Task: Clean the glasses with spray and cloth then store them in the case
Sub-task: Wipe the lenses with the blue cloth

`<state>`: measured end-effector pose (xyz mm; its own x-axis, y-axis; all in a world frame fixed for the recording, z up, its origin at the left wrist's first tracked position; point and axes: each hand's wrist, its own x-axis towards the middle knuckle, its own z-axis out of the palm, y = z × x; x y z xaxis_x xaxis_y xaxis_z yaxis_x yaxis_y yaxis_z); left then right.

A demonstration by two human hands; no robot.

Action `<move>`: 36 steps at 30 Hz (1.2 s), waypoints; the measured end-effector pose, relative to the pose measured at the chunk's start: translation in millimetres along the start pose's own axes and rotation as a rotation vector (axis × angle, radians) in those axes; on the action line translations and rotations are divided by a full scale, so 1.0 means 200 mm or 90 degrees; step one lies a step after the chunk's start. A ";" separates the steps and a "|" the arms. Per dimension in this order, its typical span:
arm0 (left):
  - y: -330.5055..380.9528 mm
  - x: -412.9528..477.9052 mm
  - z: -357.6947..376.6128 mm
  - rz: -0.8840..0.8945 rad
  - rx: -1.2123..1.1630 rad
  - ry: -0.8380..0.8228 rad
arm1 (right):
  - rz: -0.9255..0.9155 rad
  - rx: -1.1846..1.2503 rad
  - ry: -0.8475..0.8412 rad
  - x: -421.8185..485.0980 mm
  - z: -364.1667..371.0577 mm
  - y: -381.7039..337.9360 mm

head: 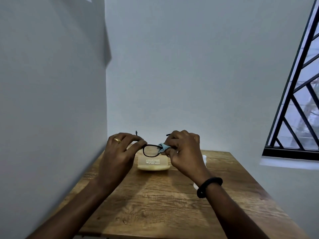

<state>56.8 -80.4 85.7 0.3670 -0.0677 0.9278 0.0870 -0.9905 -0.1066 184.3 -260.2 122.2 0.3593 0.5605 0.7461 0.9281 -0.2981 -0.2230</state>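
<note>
The wiping step is in hand. The dark, thin-rimmed plastic glasses (151, 150) are held up in the air above the far part of the brown wood-grain table (164, 204), arms pointing away from the person. The left hand (119, 152) has its grip closed on the left end of the frame, thumb and fingers pinched at the hinge. The right hand (183, 150) has its grip closed around a small pale blue cleaning cloth (163, 148), pressed over the right lens. Below the glasses on the table lies the pale yellow translucent case (152, 163), apparently shut. A white object (204, 158) shows past the right hand, possibly the spray bottle, though mostly hidden. Judging from this, the other lens likely needs rubbing next, then folding the arms and opening the case, which calls for a free hand
</note>
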 end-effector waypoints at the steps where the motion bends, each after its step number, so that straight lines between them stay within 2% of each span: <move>1: 0.00 0.00 -0.01 0.001 0.000 -0.005 | 0.010 0.021 0.007 0.00 0.00 0.00; 5: 0.00 0.00 -0.01 -0.018 -0.011 -0.014 | 0.063 0.113 0.063 -0.02 0.03 -0.01; 10: -0.01 -0.01 0.01 -0.068 -0.031 -0.042 | 0.136 0.314 0.192 -0.01 0.02 -0.04; 12: 0.00 -0.02 0.02 -0.090 -0.035 -0.050 | 0.141 0.341 0.199 -0.01 -0.01 -0.06; 16: 0.01 -0.03 0.03 -0.113 -0.036 -0.044 | 0.170 0.246 0.124 -0.02 -0.02 -0.06; 18: 0.02 -0.04 0.04 -0.114 -0.035 -0.038 | 0.171 0.218 0.128 -0.03 -0.01 -0.05; 23: 0.05 -0.02 0.03 -0.105 -0.040 -0.029 | 0.088 0.186 0.093 -0.06 0.00 -0.08; 25: 0.06 -0.02 0.03 -0.106 -0.027 -0.030 | 0.045 0.109 0.083 -0.08 0.01 -0.10; 29: 0.07 -0.01 0.02 -0.102 -0.020 -0.037 | -0.006 -0.093 0.134 -0.09 0.06 -0.13; 36: 0.07 0.01 0.02 -0.088 -0.031 -0.021 | -0.060 -0.052 0.175 -0.09 0.13 -0.19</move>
<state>62.0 -94.8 84.2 0.3846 0.0733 0.9202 0.0941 -0.9948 0.0399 145.7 -238.9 101.2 0.2215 0.3618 0.9056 0.9413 -0.3220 -0.1016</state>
